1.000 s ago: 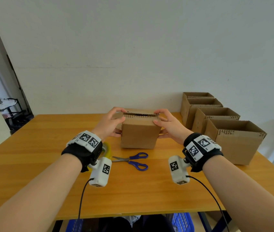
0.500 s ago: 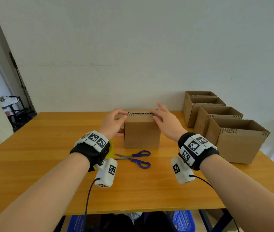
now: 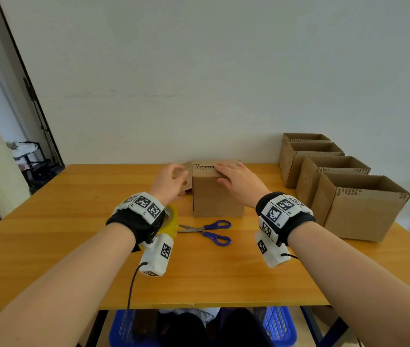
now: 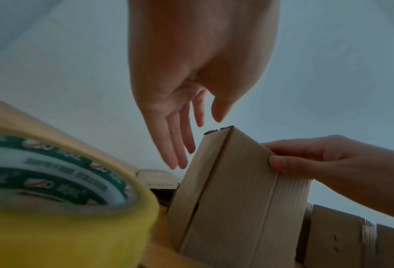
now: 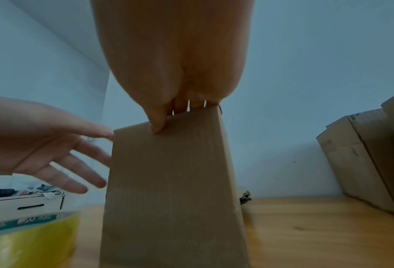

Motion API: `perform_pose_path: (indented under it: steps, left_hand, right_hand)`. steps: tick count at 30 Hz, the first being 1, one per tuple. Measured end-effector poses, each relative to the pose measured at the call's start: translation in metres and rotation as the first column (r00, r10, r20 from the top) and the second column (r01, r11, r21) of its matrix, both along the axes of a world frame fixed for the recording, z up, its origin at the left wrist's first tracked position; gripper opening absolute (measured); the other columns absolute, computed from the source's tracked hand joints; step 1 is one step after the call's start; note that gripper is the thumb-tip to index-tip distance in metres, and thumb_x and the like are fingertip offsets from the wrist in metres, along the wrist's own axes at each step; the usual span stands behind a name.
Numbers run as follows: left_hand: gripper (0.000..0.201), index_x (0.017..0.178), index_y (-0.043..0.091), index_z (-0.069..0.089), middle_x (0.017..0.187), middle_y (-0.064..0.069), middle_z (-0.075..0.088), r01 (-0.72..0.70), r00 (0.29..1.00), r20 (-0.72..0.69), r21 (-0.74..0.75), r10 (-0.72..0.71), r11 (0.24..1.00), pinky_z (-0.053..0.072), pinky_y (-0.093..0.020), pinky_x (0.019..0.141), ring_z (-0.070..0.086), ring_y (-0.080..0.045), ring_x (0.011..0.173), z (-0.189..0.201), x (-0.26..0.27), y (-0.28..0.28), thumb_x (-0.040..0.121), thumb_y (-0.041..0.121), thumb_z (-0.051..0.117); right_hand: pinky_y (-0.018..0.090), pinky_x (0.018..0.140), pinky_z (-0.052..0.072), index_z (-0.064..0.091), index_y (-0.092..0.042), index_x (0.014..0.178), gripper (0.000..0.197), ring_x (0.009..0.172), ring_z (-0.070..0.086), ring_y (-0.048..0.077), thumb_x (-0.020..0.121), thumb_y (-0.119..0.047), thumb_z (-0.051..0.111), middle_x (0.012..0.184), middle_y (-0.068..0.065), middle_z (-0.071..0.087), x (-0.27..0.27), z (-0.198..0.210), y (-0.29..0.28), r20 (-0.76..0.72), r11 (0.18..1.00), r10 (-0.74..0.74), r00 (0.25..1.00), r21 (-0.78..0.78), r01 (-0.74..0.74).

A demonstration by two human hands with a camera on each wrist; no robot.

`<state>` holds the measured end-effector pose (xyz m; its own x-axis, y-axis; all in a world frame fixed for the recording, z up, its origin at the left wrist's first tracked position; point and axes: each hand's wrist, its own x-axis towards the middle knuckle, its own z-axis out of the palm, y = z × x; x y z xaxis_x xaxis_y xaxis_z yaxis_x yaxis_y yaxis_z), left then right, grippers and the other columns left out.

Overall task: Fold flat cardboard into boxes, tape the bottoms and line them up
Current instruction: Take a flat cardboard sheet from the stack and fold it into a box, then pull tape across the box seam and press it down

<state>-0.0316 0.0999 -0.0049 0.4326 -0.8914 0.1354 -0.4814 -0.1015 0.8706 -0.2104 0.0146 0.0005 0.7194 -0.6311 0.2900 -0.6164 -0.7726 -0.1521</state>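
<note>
The box point(image 3: 217, 194), bottom flaps up, stands mid-table just beyond the scissors point(image 3: 209, 231); it is steadied by the right hand point(image 3: 239, 180), laid flat over its top, probably to keep the flaps shut for taping, while the left hand point(image 3: 171, 182), relaxed and empty, is held just left of it

Your brown cardboard box point(image 3: 217, 196) stands upright mid-table, top flaps folded shut; four open finished boxes point(image 3: 356, 209) line the right edge.
</note>
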Motion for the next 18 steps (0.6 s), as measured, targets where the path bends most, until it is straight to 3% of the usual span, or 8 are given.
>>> perform_pose_path:
  steps: [4, 6, 10, 12, 15, 16, 17, 18]
  left_hand:
    - [0.027, 0.104, 0.003, 0.064, 0.086, -0.007, 0.067, -0.01, 0.97, 0.239, 0.252, -0.053, 0.968, 0.051, -0.034, 0.078, 0.065, -0.024, 0.081, -0.004, 0.012, 0.018, 0.095, 0.027, 0.054]
    - [0.031, 0.094, 0.006, 0.067, 0.081, -0.003, 0.065, -0.008, 0.934, 0.337, 0.35, -0.119, 0.937, 0.047, -0.03, 0.075, 0.062, -0.019, 0.08, -0.004, 0.014, 0.027, 0.09, 0.036, 0.061]
    - [0.035, 0.085, 0.013, 0.061, 0.082, -0.001, 0.057, -0.027, 0.873, 0.422, 0.542, -0.245, 0.84, 0.038, -0.024, 0.061, 0.051, -0.014, 0.076, -0.006, 0.017, 0.037, 0.076, 0.044, 0.074]
    - [0.041, 0.091, 0.015, 0.056, 0.091, -0.003, 0.056, -0.044, 0.836, 0.458, 0.606, -0.302, 0.794, 0.04, -0.025, 0.066, 0.051, -0.016, 0.079, -0.01, 0.019, 0.038, 0.071, 0.043, 0.079]
    - [0.071, 0.128, 0.009, 0.052, 0.119, -0.005, 0.059, -0.058, 0.785, 0.472, 0.701, -0.402, 0.71, 0.046, -0.03, 0.087, 0.057, -0.021, 0.105, -0.015, 0.021, 0.039, 0.07, 0.04, 0.08]
    - [0.074, 0.131, 0.008, 0.05, 0.122, -0.006, 0.059, -0.065, 0.764, 0.473, 0.732, -0.439, 0.678, 0.046, -0.03, 0.088, 0.056, -0.022, 0.108, -0.016, 0.02, 0.039, 0.071, 0.039, 0.08]
    - [0.062, 0.123, 0.009, 0.057, 0.114, -0.007, 0.062, -0.065, 0.755, 0.473, 0.743, -0.454, 0.666, 0.046, -0.03, 0.084, 0.058, -0.022, 0.102, -0.019, 0.022, 0.038, 0.072, 0.037, 0.079]
    - [0.037, 0.1, 0.014, 0.064, 0.093, -0.006, 0.062, -0.059, 0.76, 0.467, 0.742, -0.452, 0.667, 0.045, -0.028, 0.073, 0.058, -0.02, 0.084, -0.02, 0.024, 0.037, 0.074, 0.036, 0.078]
  right_hand:
    - [0.035, 0.117, 0.015, 0.034, -0.018, 0.147, 0.045, 0.141, 0.028, 0.026, 0.103, -0.028, 0.037, 0.152, 0.002, 0.035, 0.002, 0.003, 0.001, 0.018, 0.996, -0.048, 0.999, 0.077, 0.047]
    - [0.04, 0.114, 0.024, 0.036, -0.019, 0.146, 0.045, 0.138, 0.033, 0.029, 0.102, -0.028, 0.039, 0.15, 0.003, 0.039, 0.003, 0.003, 0.002, 0.035, 0.994, -0.058, 0.998, 0.098, 0.055]
    - [0.037, 0.104, 0.037, 0.042, -0.018, 0.142, 0.042, 0.126, 0.046, 0.025, 0.101, -0.025, 0.042, 0.14, 0.004, 0.05, 0.002, 0.004, 0.004, 0.073, 0.995, -0.043, 0.996, 0.087, 0.037]
    - [0.038, 0.102, 0.039, 0.043, -0.02, 0.141, 0.041, 0.123, 0.049, 0.025, 0.1, -0.024, 0.043, 0.138, 0.004, 0.052, 0.002, 0.004, 0.004, 0.083, 0.996, -0.038, 0.996, 0.082, 0.031]
    - [0.038, 0.102, 0.041, 0.045, -0.021, 0.14, 0.039, 0.122, 0.05, 0.025, 0.1, -0.023, 0.043, 0.138, 0.003, 0.053, 0.003, 0.003, 0.003, 0.079, 0.996, -0.032, 0.996, 0.09, 0.025]
    - [0.038, 0.102, 0.041, 0.045, -0.021, 0.139, 0.039, 0.122, 0.05, 0.025, 0.1, -0.023, 0.043, 0.138, 0.003, 0.053, 0.003, 0.003, 0.003, 0.082, 0.995, -0.031, 0.996, 0.093, 0.023]
    - [0.038, 0.102, 0.041, 0.046, -0.021, 0.139, 0.039, 0.122, 0.05, 0.025, 0.1, -0.023, 0.043, 0.138, 0.003, 0.053, 0.003, 0.004, 0.003, 0.086, 0.995, -0.031, 0.996, 0.097, 0.022]
    - [0.038, 0.102, 0.041, 0.046, -0.021, 0.138, 0.039, 0.122, 0.05, 0.025, 0.1, -0.023, 0.044, 0.137, 0.003, 0.053, 0.003, 0.005, 0.003, 0.089, 0.995, -0.031, 0.996, 0.101, 0.022]
